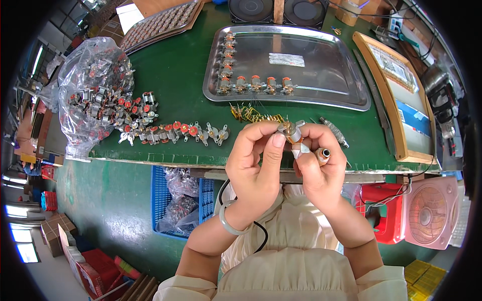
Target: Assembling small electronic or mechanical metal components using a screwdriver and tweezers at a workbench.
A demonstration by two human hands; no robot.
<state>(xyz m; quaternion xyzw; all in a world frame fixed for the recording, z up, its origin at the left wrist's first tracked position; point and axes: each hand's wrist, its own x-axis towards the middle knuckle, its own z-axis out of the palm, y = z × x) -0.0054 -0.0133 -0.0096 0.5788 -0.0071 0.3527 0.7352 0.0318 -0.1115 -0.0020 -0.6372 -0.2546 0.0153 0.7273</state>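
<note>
Over the table's front edge, my left hand (261, 163) pinches a small silvery metal component (291, 131) between thumb and fingers. My right hand (321, 170) is closed on a tan tubular tool (324, 154) with a dark round hole in its end. The fingers of that hand also touch the component, and a white wrap (300, 149) shows at a fingertip. Just beyond my hands lies a bunch of thin brass-coloured pieces (253, 114). Similar components with red discs (185, 129) trail across the table to the left.
A clear plastic bag (83, 75) spills components at the left. The steel tray (321, 90) carries components along its left and near sides. A wooden frame (396, 120) lies at the right, a dotted tray (155, 26) at far left. Below are a blue crate (159, 200) and a fan (429, 213).
</note>
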